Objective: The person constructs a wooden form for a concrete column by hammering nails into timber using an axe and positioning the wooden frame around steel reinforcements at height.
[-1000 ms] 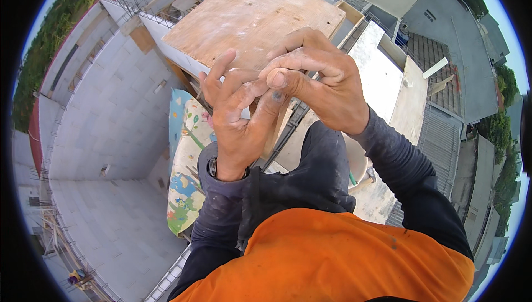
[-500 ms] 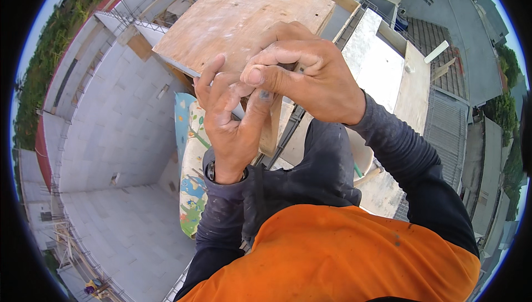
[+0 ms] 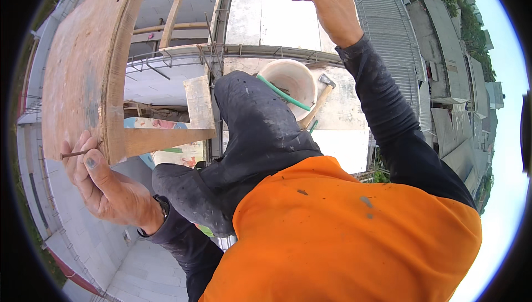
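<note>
At the lower left, my left hand pinches a brown nail between thumb and fingers. The nail lies across the fingertips by the near corner of a wooden panel, whose thick edge faces right. A wooden strip juts out rightward from the panel's lower end. My right hand is raised at the top, its fingers apart and nothing visible in them; the top frame edge is close to its fingertips. Below it, a hammer with a wooden handle leans beside a white bucket.
A green hose piece crosses the bucket's rim. Thin rebar rods stick up around a metal beam. Pale boards lie beyond it. A pale block wall drops to a lower level at left. Corrugated roofing lies to the right.
My hands have come apart: the left went down and left to the panel's corner, the right up and away. The view has swung right, bringing the bucket and hammer into sight.
</note>
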Demonstrator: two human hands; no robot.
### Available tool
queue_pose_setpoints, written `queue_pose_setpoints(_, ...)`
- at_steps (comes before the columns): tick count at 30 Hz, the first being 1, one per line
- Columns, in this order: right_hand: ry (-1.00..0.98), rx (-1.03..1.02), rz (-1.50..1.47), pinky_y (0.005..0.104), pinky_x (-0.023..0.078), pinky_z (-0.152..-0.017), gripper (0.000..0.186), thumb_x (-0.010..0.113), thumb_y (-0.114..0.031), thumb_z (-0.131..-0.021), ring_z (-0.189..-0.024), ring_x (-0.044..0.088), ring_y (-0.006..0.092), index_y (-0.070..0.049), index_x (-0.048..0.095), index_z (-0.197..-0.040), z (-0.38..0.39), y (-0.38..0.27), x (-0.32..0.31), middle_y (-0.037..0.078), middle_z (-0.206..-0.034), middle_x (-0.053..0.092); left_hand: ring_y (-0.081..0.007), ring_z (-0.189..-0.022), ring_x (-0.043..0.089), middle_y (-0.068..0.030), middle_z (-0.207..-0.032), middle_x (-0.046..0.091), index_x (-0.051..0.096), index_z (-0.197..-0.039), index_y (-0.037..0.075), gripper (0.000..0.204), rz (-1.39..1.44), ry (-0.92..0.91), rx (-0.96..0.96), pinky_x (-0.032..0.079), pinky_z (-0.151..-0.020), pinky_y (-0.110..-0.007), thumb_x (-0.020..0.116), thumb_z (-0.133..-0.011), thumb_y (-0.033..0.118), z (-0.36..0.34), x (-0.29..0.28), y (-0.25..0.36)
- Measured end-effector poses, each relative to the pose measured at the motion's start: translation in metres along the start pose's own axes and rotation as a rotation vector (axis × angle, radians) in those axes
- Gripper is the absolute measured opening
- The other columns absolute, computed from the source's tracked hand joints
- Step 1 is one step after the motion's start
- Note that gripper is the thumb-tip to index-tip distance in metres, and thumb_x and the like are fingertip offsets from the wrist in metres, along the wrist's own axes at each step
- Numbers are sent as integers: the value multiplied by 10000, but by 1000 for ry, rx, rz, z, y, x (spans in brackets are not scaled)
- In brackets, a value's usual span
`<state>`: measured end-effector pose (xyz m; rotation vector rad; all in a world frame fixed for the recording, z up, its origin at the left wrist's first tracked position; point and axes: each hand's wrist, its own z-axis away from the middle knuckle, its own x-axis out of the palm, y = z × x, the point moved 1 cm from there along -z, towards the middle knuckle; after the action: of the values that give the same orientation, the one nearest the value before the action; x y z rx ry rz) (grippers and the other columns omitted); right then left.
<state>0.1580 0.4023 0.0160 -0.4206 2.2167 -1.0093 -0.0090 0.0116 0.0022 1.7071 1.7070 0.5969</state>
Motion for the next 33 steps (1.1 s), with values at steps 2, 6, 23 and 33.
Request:
queue_pose_setpoints(2,281,447,36,308,599,-839,547,555,-504,-1072,-995,704,159,-32,669,-1323,87,89,-53,97,-1062,739,-306,-1426,488,-141,-1246,728,740,-1162,-28,270,-7,-43,0,311,-1241,-491,581,-1064,166,16,1,1)
queue_pose_setpoints(6,669,1273,36,368,578,-758,467,562,-398,-1046,-873,647,184,-55,593,-1362,311,256,-93,95,-1031,686,-327,-1453,472,-141,-1285,711,736,-1186,-26,292,43,-12,-43,317,-1243,-496,557,-1073,176,21,3,3)
queue_pose_setpoints(23,471,1717,128,461,519,-480,519,810,-486,-854,-583,629,264,-10,649,-982,507,372,58,118,-719,602,-266,-1333,494,-94,-1139,719,718,-967,80,221,-74,-77,92,207,-1287,-593,586,-1018,249,14,1,2)
queue_pose_setpoints(33,647,1575,-408,269,309,-397,525,743,-539,-910,-436,395,126,-173,392,-772,412,295,-68,-37,-598,382,-277,-1381,459,-68,-1023,757,777,-897,85,113,-71,-40,54,277,-1226,-493,725,-963,162,14,-18,8)
